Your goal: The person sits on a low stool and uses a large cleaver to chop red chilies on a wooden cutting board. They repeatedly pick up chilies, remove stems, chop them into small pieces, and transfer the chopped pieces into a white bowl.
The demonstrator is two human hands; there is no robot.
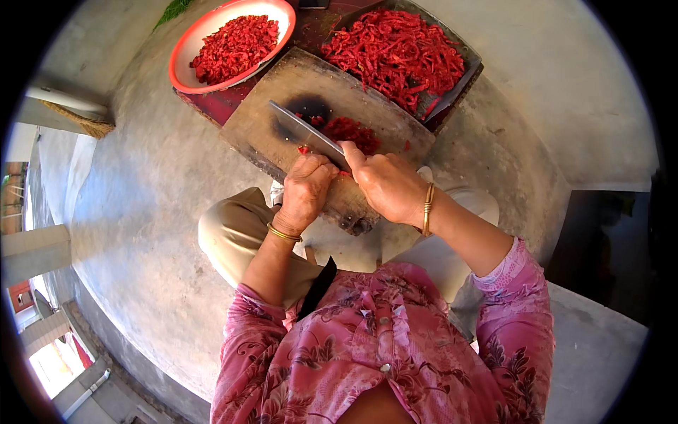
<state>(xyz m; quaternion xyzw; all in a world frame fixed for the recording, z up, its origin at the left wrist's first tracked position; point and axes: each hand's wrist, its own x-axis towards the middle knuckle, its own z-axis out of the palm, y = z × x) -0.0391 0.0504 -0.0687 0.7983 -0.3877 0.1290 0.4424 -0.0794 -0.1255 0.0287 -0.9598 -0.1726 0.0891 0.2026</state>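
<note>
Both forearms reached forward from pink sleeves, a gold bangle on each wrist. The left hand (305,191) was curled into a fist, knuckles up; the right hand (385,185) was closed just beside it.

Round red-rimmed basin (185,44), white inside, holds a heap of chopped red chili (235,44); sits at upper left. Dark metal tray (462,78) at upper right, piled with whole red chilies (395,48), apart from the basin. Both rest on a dark red surface (224,104). Grey concrete floor (148,212) all round. Green leaf (173,10) at the top edge, just left of the basin. Woven straw item (83,124) at far left. Pink floral shirt (381,353), beige trousers (236,237).
</note>
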